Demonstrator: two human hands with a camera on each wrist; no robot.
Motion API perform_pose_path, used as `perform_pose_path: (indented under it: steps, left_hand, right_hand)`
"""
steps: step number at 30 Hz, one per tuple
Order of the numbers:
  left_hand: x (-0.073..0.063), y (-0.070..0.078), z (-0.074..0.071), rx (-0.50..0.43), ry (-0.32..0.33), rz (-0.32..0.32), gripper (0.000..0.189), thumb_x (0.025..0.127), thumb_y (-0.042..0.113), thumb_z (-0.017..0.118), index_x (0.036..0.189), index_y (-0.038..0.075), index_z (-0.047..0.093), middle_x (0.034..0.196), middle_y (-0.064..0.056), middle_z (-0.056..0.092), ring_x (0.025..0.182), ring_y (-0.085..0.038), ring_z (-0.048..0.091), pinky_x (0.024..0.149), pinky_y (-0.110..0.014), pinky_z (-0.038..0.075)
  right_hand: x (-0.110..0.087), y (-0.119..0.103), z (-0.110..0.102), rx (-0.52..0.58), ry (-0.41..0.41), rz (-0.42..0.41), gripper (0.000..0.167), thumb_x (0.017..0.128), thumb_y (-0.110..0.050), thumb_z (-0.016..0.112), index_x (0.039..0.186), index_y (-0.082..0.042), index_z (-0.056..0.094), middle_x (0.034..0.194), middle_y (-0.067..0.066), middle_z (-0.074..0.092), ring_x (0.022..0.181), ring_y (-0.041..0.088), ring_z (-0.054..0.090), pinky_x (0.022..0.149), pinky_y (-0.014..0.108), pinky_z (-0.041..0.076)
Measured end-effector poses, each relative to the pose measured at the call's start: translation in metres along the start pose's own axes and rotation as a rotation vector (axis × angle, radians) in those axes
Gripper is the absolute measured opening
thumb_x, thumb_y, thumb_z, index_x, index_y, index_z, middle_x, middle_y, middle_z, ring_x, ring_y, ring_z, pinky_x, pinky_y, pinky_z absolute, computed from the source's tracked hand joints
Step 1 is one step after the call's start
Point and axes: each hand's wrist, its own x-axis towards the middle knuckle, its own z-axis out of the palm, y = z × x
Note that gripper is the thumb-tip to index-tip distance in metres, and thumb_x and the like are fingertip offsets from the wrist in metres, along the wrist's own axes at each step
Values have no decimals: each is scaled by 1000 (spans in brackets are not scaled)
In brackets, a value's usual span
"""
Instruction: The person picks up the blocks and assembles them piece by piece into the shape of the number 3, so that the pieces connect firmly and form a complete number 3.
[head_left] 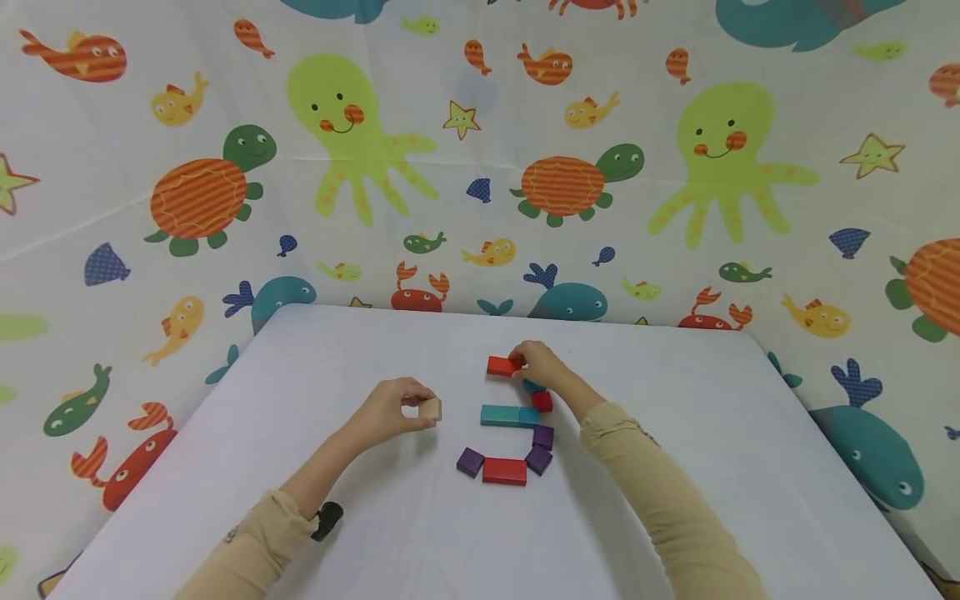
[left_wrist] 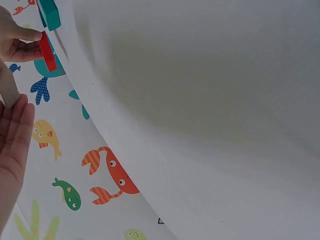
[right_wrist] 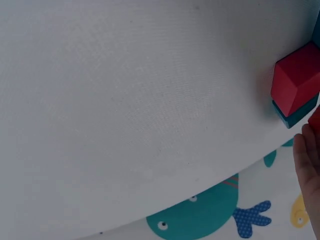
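Note:
In the head view my left hand (head_left: 392, 410) pinches a small pale wooden block (head_left: 430, 408) between thumb and fingers, above the white table. My right hand (head_left: 542, 367) grips the right end of a red rectangular block (head_left: 499, 366) at the far end of a curved line of blocks. Just below its fingers, a blue-teal block (head_left: 533, 387) is partly hidden, with a small red block (head_left: 542, 402) beside it. The left wrist view catches the wooden block (left_wrist: 8, 87) in the left fingers (left_wrist: 22, 117) and the red block (left_wrist: 48, 51) in the other hand.
Nearer me lie two teal blocks (head_left: 500, 415) end to end, several purple blocks (head_left: 543, 437) and a red rectangular block (head_left: 505, 472), curving round on the right. Behind the table (head_left: 360, 350) hangs a cloth (head_left: 465, 242) printed with sea animals.

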Motion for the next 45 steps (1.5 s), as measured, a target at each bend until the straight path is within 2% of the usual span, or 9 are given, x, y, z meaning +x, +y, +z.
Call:
perform_pose_path:
  steps: [11,24,29,36,45]
  left_hand:
    - [2,1,2,18,-33,-16,31,75,11,78,102,2,69,94,-5,66,85,-16,57,82,-39,56]
    - [6,-1,4,25,-31,4,31,74,10,79,101,1,69,93,-6,66,84,-15,57,81,-37,56]
    - [10,-1,3,54,-37,7,30,74,12,79,100,1,69,91,-5,67,84,-15,58,80,-37,56]
    - [23,-2,2,101,-57,-54,32,76,15,78,103,2,69,92,-5,66,86,-18,59,82,-37,55]
    - [52,-3,7,165,-95,-137,35,76,18,78,106,0,69,91,-7,66,82,-18,54,75,-31,48]
  right_hand:
    - [5,1,11,-34,-21,-10,32,83,-3,69,114,3,64,111,16,65,106,27,58,101,38,45]
    - [3,4,5,-103,-62,24,29,86,-4,66,114,2,63,115,17,63,108,28,56,100,39,46]
    - [4,5,5,-125,-60,-11,27,86,-3,65,112,3,64,111,17,64,105,28,57,99,39,46]
    - [5,3,7,-125,-66,-5,26,86,-3,64,112,2,64,110,16,64,104,27,56,100,39,46]
    - [5,1,4,-131,-64,15,26,85,-2,66,111,1,64,110,15,64,105,27,55,101,39,45]
